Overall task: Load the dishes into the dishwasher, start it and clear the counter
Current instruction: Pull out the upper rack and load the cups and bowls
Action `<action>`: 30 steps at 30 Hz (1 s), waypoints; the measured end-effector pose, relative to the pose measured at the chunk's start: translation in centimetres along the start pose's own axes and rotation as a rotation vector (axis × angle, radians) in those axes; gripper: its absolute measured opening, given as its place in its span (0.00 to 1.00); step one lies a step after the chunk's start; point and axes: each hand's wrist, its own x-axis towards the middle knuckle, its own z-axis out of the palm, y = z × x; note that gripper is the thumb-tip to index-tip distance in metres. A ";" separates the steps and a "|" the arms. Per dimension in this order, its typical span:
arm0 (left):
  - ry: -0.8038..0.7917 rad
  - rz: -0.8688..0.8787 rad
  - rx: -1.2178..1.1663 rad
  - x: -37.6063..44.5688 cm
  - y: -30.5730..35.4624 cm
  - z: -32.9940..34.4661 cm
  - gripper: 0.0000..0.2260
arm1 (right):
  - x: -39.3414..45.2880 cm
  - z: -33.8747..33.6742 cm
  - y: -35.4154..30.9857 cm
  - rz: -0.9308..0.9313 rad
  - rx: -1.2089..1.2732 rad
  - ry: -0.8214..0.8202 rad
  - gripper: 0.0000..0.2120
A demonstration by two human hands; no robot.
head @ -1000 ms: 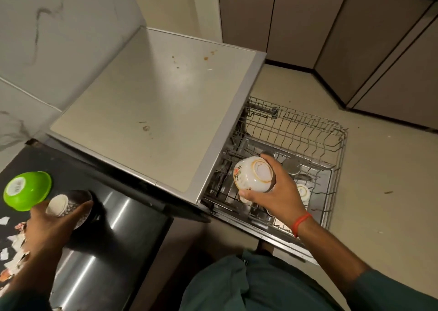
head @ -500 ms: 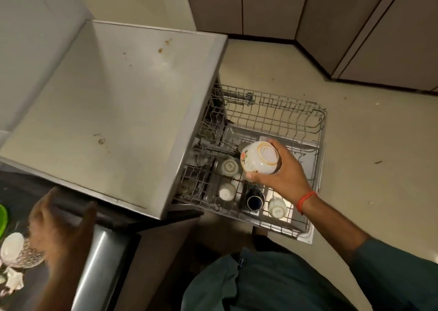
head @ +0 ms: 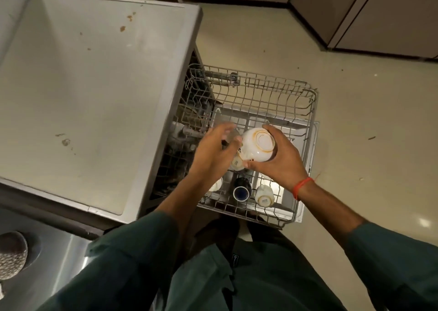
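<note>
At the centre of the frame the right hand (head: 278, 162) grips a white bowl (head: 258, 147) turned upside down, its gold-ringed base facing up, with the thumb along the lower edge and the fingers curled over the far side. A red band (head: 303, 187) circles that wrist. Just to the left, the left hand (head: 214, 154) reaches in with its fingers spread and loose, holding nothing; its fingertips come right up to the bowl's left side, though motion blur makes it impossible to tell whether they touch it. Both hands hover over the wire rack (head: 310, 111), which is pulled out of the dishwasher (head: 94, 73) toward the right of the frame. In the rack below the hands sit several pieces: a white cup (head: 264, 193) upside down near the lower edge, a dark cup (head: 241, 188) with a blue rim lying beside it on its left, a small white cup (head: 237, 163) partly hidden under the bowl, and another pale piece (head: 216, 185) mostly covered by the left forearm. The flat grey top of the dishwasher fills the upper left of the frame and carries a few brown stains. At the lower left a speckled bowl (head: 10, 256) stands on a shiny steel counter (head: 54, 263). Dark green sleeves and clothing fill the bottom of the frame, and beige floor (head: 367, 121) and cabinet doors (head: 379, 9) lie to the upper right.
</note>
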 end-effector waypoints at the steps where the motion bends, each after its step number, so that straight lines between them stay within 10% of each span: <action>1: -0.064 -0.013 -0.028 0.7 -0.1 0.6 0.16 | 0.2 0.1 0.1 -0.002 -0.012 -0.002 0.46; 30: -0.494 -0.219 -0.193 13.8 -8.4 8.6 0.15 | 19.7 -1.2 14.8 0.316 -0.517 0.124 0.43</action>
